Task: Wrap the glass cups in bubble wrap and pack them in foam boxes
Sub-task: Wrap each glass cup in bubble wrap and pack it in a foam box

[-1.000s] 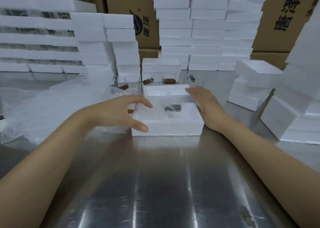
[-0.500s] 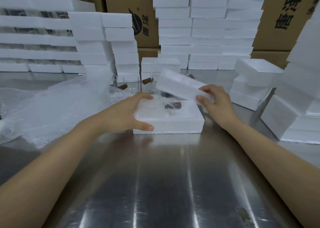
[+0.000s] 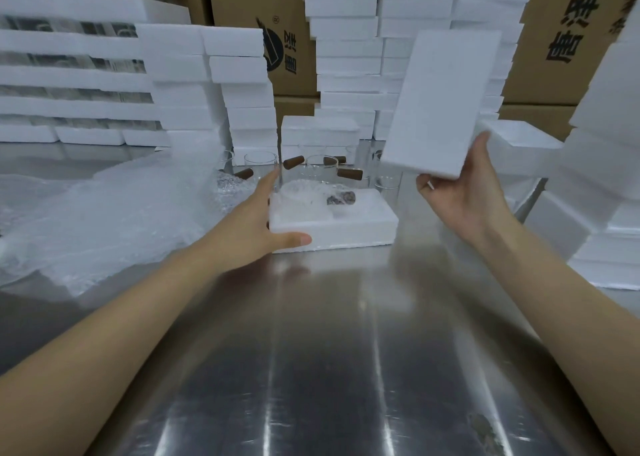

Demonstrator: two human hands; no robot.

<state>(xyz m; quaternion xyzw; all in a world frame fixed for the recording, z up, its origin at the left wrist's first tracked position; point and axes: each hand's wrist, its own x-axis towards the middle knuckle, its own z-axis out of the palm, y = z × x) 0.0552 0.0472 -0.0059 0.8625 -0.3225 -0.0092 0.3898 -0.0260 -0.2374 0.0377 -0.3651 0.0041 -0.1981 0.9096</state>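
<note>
A white foam box lies open on the steel table, with a bubble-wrapped cup in it, its dark handle showing. My left hand grips the box's left end, thumb along the front face. My right hand holds a white foam lid up in the air, to the right of and above the box. Bare glass cups with brown handles stand just behind the box.
A sheet of bubble wrap spreads over the table's left side. Stacks of foam boxes and cardboard cartons line the back. More foam boxes are piled at the right. Bare steel table lies in front.
My right hand has lifted the foam lid from behind the box and raised it high to the right. My left hand has stayed on the box's left end.
</note>
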